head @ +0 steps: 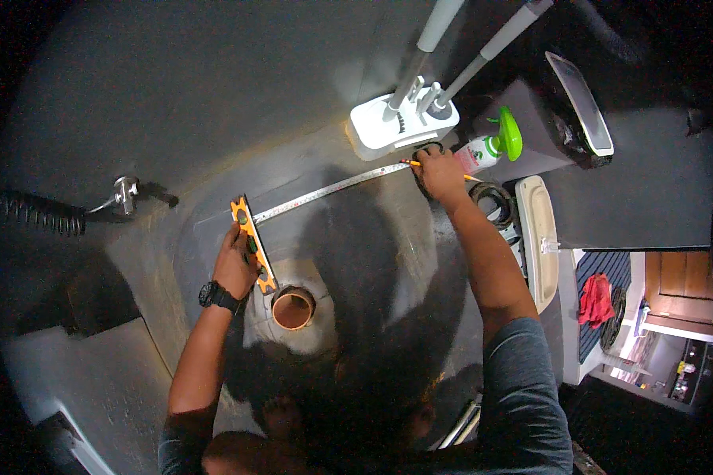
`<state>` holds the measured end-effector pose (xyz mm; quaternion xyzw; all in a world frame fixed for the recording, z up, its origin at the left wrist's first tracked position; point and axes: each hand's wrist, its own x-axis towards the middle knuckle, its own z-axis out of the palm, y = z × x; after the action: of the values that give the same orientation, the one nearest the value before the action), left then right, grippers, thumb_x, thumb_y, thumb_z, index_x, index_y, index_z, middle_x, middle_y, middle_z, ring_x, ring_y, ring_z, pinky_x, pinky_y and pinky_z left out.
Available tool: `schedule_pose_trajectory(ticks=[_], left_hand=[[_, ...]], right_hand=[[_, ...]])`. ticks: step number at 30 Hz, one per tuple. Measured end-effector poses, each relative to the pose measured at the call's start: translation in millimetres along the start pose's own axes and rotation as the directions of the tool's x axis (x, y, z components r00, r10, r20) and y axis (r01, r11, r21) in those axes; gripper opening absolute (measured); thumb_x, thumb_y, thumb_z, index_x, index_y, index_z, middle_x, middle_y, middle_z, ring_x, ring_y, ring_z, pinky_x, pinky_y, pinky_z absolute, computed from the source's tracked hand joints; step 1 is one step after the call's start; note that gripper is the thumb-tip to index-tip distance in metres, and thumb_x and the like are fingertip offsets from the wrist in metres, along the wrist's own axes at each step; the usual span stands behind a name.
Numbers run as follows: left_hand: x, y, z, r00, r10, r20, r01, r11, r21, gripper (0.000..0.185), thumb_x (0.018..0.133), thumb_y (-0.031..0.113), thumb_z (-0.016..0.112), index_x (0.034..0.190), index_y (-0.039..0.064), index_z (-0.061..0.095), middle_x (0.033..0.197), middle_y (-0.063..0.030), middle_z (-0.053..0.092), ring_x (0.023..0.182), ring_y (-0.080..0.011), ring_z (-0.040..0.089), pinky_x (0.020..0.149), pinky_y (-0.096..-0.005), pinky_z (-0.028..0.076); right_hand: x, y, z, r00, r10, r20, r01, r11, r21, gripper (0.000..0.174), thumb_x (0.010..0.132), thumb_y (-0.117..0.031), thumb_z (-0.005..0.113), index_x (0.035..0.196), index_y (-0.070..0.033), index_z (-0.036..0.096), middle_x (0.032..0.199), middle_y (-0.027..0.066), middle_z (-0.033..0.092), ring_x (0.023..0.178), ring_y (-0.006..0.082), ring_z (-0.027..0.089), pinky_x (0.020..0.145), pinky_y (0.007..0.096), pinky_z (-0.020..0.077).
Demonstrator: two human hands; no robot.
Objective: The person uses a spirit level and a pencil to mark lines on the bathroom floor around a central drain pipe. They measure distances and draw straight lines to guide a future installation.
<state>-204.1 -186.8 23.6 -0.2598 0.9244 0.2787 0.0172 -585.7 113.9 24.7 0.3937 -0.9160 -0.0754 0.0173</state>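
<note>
My left hand [236, 261] grips a small orange spirit level [261, 261] lying on the grey floor. An extended tape measure blade [333, 189] runs from the upper part of the level across to my right hand [442, 175]. That hand is closed around the tape's right end, with a yellow pencil [473, 178] sticking out from under it; the tape's case is mostly hidden. Just below the level, an open orange-brown drain pipe [292, 310] rises from a rough patch in the floor. A black watch is on my left wrist.
A white holder [374, 127] with long-handled cleaning tools stands at the wall. Right of it are a spray bottle [478, 154], a lidded bin [526, 130], a roll of dark tape [492, 202] and a cream ceramic piece [538, 243]. A metal valve [126, 193] projects at left.
</note>
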Motion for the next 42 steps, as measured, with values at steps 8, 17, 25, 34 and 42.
schedule_pose_trajectory(ticks=[8,17,25,34,42], left_hand=[[3,-4,-2,0.989,-0.124,0.076,0.131,0.987,-0.093,0.065,0.08,0.004,0.071,0.141,-0.006,0.052,0.155,-0.0249,0.04,0.136,-0.0391,0.048,0.111,-0.0401,0.045],[-1,8,-12,0.99,-0.078,0.121,0.06,0.988,0.144,0.069,0.08,0.005,0.073,0.144,-0.005,0.049,0.158,-0.0235,0.037,0.139,-0.0373,0.047,0.112,-0.0369,0.045],[0,12,-16,0.988,-0.089,0.123,0.066,0.982,0.177,0.075,0.077,0.005,0.078,0.145,-0.004,0.048,0.158,-0.0227,0.037,0.14,-0.035,0.046,0.113,-0.0359,0.043],[2,16,-17,0.986,-0.091,0.136,0.054,0.966,0.254,0.071,0.08,0.01,0.077,0.144,-0.003,0.05,0.157,-0.0201,0.038,0.135,-0.0351,0.051,0.109,-0.0369,0.048],[-1,9,-13,0.994,-0.049,0.097,0.028,0.977,0.21,0.071,0.079,0.008,0.078,0.143,-0.004,0.051,0.157,-0.0211,0.039,0.131,-0.0364,0.055,0.106,-0.0377,0.049]], right_hand=[[-3,0,3,0.998,0.027,-0.061,-0.023,0.998,0.057,0.029,0.087,-0.032,0.071,0.111,-0.015,0.071,0.11,0.0091,0.065,0.102,0.0351,0.064,0.081,0.0457,0.0556],[-1,0,11,0.995,0.042,-0.095,-0.035,0.997,0.071,0.031,0.085,-0.035,0.074,0.108,-0.015,0.07,0.106,0.0079,0.066,0.1,0.0335,0.065,0.078,0.0441,0.0561],[-6,0,11,0.994,0.04,-0.103,-0.028,0.992,0.123,0.024,0.091,-0.026,0.06,0.107,-0.013,0.071,0.107,0.0082,0.067,0.1,0.0336,0.066,0.078,0.0475,0.0576],[-6,-1,24,0.93,0.022,-0.368,0.013,0.996,0.093,0.016,0.083,-0.023,0.064,0.091,-0.013,0.073,0.09,0.0056,0.066,0.085,0.0297,0.067,0.062,0.0433,0.0536],[-7,1,22,0.977,0.046,-0.207,-0.028,0.996,0.09,0.031,0.082,-0.034,0.077,0.104,-0.014,0.07,0.099,0.0056,0.066,0.094,0.0301,0.066,0.071,0.0434,0.0561]])
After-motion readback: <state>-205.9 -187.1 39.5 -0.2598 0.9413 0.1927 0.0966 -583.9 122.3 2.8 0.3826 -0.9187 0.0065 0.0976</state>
